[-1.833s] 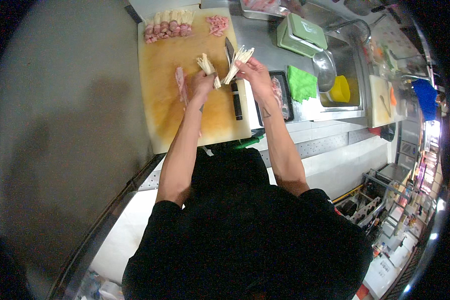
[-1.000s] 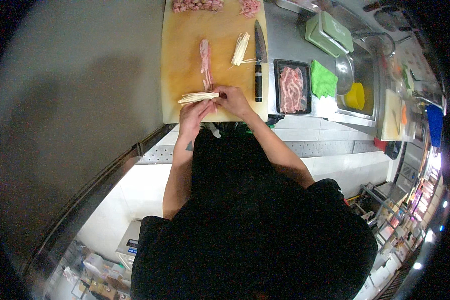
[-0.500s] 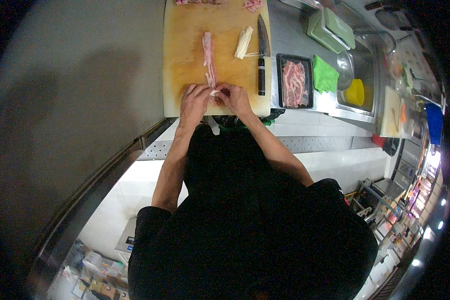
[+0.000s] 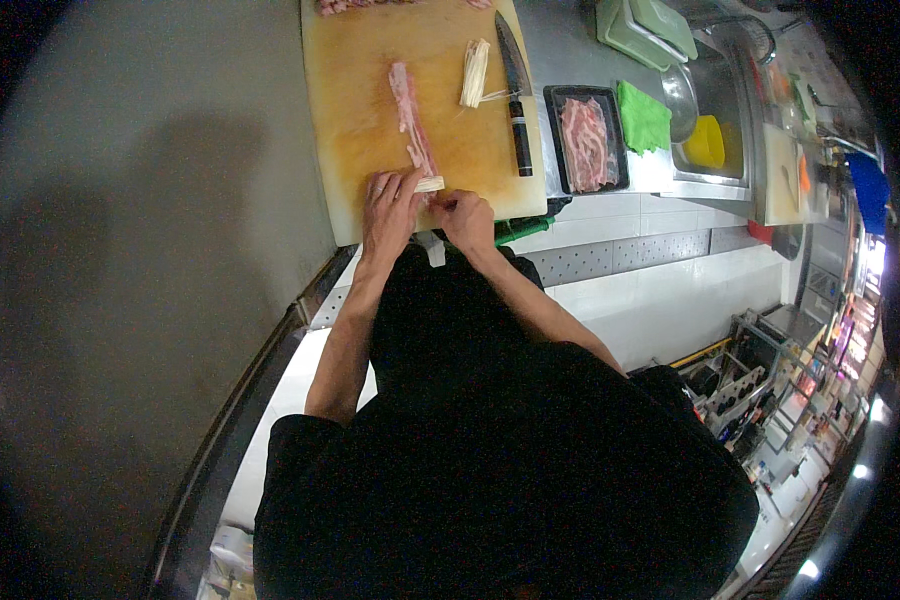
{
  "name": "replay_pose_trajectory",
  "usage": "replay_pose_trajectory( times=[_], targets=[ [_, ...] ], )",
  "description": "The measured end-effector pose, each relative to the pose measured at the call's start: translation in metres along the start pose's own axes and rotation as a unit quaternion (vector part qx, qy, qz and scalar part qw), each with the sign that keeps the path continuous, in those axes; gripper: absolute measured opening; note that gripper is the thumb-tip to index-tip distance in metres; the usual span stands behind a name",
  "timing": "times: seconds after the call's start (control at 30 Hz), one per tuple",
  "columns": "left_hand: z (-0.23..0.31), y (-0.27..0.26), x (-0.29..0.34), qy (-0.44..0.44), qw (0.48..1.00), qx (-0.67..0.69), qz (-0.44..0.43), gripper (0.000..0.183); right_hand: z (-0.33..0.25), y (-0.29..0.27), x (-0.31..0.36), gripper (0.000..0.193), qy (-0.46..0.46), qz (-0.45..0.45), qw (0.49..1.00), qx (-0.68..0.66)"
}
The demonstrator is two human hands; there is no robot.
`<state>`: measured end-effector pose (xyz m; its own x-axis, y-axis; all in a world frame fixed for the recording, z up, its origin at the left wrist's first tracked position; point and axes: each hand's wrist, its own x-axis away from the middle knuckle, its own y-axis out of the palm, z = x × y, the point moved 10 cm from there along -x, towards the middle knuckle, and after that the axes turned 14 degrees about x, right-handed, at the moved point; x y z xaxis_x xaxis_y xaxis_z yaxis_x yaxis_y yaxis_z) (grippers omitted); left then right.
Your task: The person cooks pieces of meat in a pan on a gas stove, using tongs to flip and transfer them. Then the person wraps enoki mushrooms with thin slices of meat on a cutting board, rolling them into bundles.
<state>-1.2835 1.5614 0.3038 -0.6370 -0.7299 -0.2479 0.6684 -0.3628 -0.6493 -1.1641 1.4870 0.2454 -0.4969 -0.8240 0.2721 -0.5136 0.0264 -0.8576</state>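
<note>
A long thin slice of streaky meat (image 4: 406, 105) lies lengthwise on the cutting board (image 4: 355, 140). Across its near end sits a small cut bundle of pale enoki mushrooms (image 4: 430, 184). My left hand (image 4: 390, 215) has its fingertips at the bundle's left end, holding it. Just to the right and nearer, my right hand (image 4: 467, 220) is closed in a pinch at the near end of the slice, whose tip is partly hidden by the fingers. A larger enoki bunch (image 4: 475, 72) and a black-handled knife (image 4: 518, 110) lie at the board's right side.
Right of the board, a black tray (image 4: 551, 110) holds more meat slices (image 4: 587, 145). Beyond it are a green cloth (image 4: 644, 117), a light green container (image 4: 645, 32), and a sink with a yellow bowl (image 4: 705, 142). Meat pieces (image 4: 355, 4) lie along the board's far edge.
My right hand has come off the enoki bundle and pinches nearer the slice's end, leaving the bundle more exposed. My left hand stays by it. The whole view has shifted and turned slightly.
</note>
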Motion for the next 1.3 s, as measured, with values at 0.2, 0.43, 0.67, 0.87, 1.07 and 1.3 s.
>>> replay_pose_trajectory(
  times=[0.2,0.43,0.67,0.87,1.07,1.3],
  targets=[
    [0.011,-0.007,0.007,0.032,0.998,0.055,0.010,0.038,0.022,0.025,-0.006,0.024,0.145,-0.187,0.924,-0.301],
    [-0.004,0.002,0.000,0.056,0.996,0.054,0.035,0.023,0.011,0.020,-0.027,0.024,0.175,-0.245,0.864,-0.403],
    [-0.016,0.003,-0.025,-0.042,0.999,0.024,0.006,0.015,-0.024,-0.062,-0.035,0.016,-0.162,0.104,0.980,-0.044],
    [-0.026,0.000,-0.032,-0.108,0.992,0.053,0.025,0.013,-0.049,-0.034,-0.015,0.036,-0.380,0.068,0.909,0.159],
    [-0.011,-0.007,-0.015,-0.056,0.995,0.079,0.015,0.014,-0.048,-0.031,-0.045,0.028,-0.338,-0.036,0.939,0.054],
    [-0.035,0.011,-0.023,-0.099,0.993,0.011,-0.056,0.018,-0.038,-0.015,-0.077,0.025,-0.271,-0.143,0.952,-0.027]
  ],
)
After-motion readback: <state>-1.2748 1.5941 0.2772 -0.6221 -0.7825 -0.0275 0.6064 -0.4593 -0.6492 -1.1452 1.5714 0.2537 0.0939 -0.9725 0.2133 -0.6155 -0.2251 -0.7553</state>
